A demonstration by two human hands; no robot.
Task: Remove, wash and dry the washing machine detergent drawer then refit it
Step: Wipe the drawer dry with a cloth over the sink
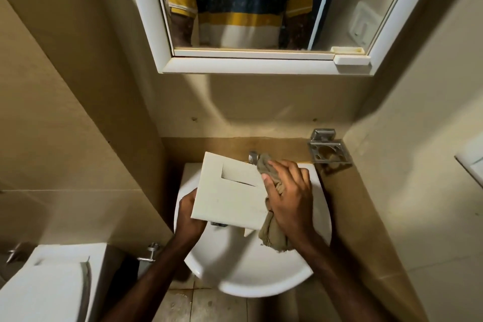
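The white detergent drawer (230, 191) is held over the white sink (251, 269), its flat side with a slanted cut-out facing up. My left hand (187, 213) grips its lower left corner from underneath. My right hand (290, 196) presses a crumpled beige cloth (273, 232) against the drawer's right edge; the cloth bunches above my fingers and hangs down below my palm. The tap (253, 157) peeks out behind the drawer's top edge.
A white-framed mirror cabinet (235, 65) hangs above the sink. A metal holder (329, 150) is fixed to the wall at the right. A toilet cistern (52, 282) stands at the lower left, with a wall valve (150, 253) beside it. Walls close in on both sides.
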